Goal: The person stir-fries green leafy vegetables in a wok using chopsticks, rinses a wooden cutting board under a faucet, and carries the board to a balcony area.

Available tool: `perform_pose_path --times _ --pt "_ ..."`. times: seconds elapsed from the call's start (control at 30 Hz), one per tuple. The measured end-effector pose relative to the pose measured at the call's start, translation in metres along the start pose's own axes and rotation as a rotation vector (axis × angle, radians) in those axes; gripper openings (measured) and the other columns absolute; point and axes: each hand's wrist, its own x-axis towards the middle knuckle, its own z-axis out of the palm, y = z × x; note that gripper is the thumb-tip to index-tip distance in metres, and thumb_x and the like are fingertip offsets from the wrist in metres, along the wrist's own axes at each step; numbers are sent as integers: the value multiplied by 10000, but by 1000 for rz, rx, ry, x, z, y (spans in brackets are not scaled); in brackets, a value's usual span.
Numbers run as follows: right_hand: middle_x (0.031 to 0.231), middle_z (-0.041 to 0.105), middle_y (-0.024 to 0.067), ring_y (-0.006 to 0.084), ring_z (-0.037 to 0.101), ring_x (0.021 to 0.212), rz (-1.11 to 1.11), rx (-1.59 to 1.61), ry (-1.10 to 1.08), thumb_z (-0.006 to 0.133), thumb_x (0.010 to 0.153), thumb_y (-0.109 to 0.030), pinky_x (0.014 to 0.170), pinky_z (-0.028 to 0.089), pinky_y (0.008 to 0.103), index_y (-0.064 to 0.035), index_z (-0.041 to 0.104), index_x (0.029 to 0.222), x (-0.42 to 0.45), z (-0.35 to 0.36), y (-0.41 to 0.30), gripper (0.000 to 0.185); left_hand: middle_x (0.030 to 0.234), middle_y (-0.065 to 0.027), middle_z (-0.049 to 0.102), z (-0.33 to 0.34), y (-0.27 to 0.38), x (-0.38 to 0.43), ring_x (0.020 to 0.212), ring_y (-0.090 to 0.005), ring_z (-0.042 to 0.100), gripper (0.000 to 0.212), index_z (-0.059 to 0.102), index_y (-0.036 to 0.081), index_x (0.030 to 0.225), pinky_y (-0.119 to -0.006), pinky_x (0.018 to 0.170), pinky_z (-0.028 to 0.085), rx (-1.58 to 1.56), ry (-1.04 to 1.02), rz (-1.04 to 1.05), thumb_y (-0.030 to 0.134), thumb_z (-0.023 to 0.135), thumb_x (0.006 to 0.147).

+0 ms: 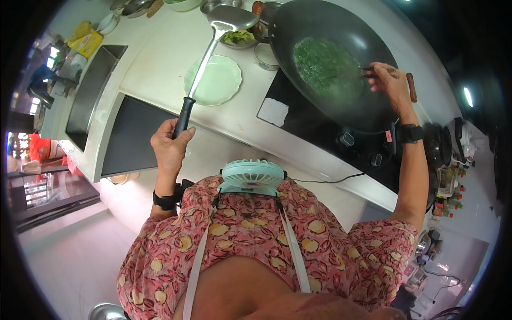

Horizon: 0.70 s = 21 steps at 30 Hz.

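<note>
My left hand (171, 142) grips the black handle of a metal wok spatula (204, 68), raised over the counter with its blade away from me. Below the spatula lies a pale green scalloped plate (218, 80). My right hand (388, 86) is over the right side of a large dark wok (320, 20), holding dark, thin sticks that look like chopsticks (367, 72). Their tips point into green, bubbling contents (324, 66), blurred by steam. Just right of that hand is a brown handle (411, 87), probably the wok's.
Under the wok is a black cooktop (296, 120) with knobs. A glass bowl (267, 56) and a bowl of cut greens (239, 38) stand left of it. The sink (92, 96) is at left. A turquoise fan (253, 174) hangs at my chest, near a black cable (336, 182).
</note>
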Motion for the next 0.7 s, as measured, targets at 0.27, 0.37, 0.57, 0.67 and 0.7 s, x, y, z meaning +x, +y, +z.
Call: perform_pose_path --times 0.27,0.37,0.57,0.67,0.7 --pt "807 638 94 129 607 638 -58 -114 187 570 834 -219 534 492 221 37 602 986 -1 -9 -2 300 595 33 501 2 0 2 454 -19 381 144 580 -28 808 -175 394 272 -65 -8 7 -4 687 714" --pt "806 636 93 124 608 624 -54 18 97 561 838 -213 511 491 215 52 598 973 -6 4 -4 299 581 30 494 3 1 1 423 -19 366 137 577 -28 801 -180 367 254 -64 -8 -2 -3 683 717" --pt "773 636 85 114 610 622 -39 -220 234 554 839 -209 502 486 214 41 608 955 -1 -5 14 281 570 32 484 3 0 1 404 -19 356 138 572 -21 790 -180 357 250 -51 -4 13 3 686 717" --pt "774 639 73 106 605 617 -76 -120 305 570 828 -217 514 478 208 16 629 934 8 -9 14 262 568 34 480 4 -1 2 404 -20 355 138 570 -17 784 -181 358 251 -65 -6 19 5 688 715" --pt "777 640 71 104 604 619 -98 -79 309 574 826 -219 514 476 207 11 633 929 10 -8 14 259 568 34 480 4 0 3 404 -20 356 138 569 -16 782 -181 359 252 -70 -8 18 6 688 715"
